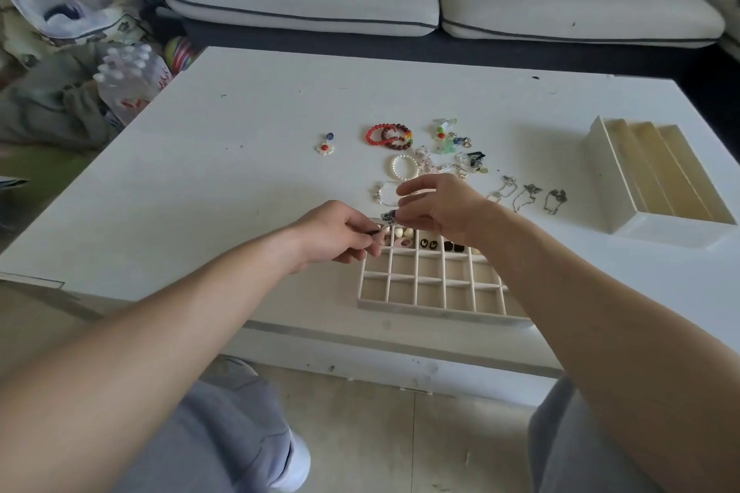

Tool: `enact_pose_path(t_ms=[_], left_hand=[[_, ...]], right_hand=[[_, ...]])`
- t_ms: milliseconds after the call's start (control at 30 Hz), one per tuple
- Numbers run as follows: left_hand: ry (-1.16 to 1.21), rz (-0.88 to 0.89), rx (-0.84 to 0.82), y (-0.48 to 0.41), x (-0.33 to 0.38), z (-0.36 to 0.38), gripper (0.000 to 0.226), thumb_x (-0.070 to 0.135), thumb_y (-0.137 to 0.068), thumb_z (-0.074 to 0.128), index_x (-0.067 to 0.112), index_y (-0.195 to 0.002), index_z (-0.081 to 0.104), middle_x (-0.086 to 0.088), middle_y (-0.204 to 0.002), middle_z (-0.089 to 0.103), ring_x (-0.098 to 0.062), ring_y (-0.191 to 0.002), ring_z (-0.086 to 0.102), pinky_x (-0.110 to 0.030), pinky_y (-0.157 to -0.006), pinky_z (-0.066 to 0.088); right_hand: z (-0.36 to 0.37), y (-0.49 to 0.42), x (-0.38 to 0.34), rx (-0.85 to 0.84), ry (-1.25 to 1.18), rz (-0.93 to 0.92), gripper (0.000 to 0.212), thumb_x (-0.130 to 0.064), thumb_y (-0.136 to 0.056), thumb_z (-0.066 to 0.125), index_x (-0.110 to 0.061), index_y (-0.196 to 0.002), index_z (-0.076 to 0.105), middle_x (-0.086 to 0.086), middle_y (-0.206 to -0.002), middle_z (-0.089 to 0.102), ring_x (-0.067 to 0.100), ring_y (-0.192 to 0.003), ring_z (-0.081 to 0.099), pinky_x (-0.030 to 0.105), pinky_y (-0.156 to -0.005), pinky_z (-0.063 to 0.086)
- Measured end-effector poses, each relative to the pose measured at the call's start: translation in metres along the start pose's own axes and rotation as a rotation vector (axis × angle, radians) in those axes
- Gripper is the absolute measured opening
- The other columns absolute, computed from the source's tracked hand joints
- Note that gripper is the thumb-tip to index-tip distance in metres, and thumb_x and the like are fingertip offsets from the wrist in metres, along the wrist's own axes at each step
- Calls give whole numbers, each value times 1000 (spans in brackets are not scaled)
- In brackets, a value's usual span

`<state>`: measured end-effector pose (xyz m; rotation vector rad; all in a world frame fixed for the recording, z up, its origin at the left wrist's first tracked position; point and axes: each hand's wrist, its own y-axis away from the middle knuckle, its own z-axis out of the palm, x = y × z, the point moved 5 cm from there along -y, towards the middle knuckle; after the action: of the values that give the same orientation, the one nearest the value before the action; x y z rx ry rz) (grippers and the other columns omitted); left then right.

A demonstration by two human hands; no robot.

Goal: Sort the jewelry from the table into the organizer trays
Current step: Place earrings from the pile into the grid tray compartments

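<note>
A cream grid tray [430,306] lies at the table's front edge; its far row holds pale beads, a pink piece and black studs. My left hand [340,234] and my right hand [438,206] meet over that far row. Together they pinch a small dark beaded piece [387,217]. Loose jewelry lies beyond: red bead bracelets [388,135], a pearl bracelet [404,167], a flower charm [325,147], colourful earrings [450,138] and three silver chains [528,194]. A thin silver bangle [384,192] is partly hidden by my right hand.
A taller white organizer box [608,188] with yellowish stepped compartments stands at the right of the white table [200,172]. A sofa runs behind the table. Bags and bottles are piled at the left. My knees are below the front edge.
</note>
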<state>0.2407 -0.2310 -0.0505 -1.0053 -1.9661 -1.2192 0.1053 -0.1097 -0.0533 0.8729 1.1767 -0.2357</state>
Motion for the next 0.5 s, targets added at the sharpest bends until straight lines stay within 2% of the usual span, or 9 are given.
enact_pose_path(t_ms=[133, 233, 333, 500], left_hand=[[-23, -12, 53, 0, -3, -2, 14, 3, -98, 62, -1, -109, 69, -13, -93, 77, -12, -63, 65, -22, -61, 55], [-58, -20, 107, 0, -3, -2, 12, 5, -97, 64, -2, -107, 61, -17, -91, 77, -16, -58, 64, -24, -58, 53], [-152, -8, 141, -2, -3, -4, 10, 7, -95, 67, 2, -101, 62, -10, -83, 78, -15, -56, 63, -22, -53, 50], [-323, 21, 222, -1, 1, -8, 10, 17, -84, 81, 17, -79, 72, 2, -71, 75, -11, -59, 62, -20, -58, 48]], right_hand=[[-7, -3, -1, 88, 252, -54, 35, 14, -73, 80, 1, -103, 69, 13, -87, 72, 24, -75, 74, 33, -73, 63], [-7, -1, -2, 79, 395, -71, 35, 15, -72, 80, 1, -102, 70, 13, -87, 71, 26, -72, 73, 36, -75, 64], [-2, 0, 0, 16, 356, -61, 32, 17, -76, 74, 2, -104, 70, 17, -92, 73, 27, -75, 71, 33, -75, 64], [-2, -2, 1, -10, 355, -39, 23, 13, -81, 70, -4, -97, 74, 15, -91, 72, 17, -70, 69, 24, -66, 60]])
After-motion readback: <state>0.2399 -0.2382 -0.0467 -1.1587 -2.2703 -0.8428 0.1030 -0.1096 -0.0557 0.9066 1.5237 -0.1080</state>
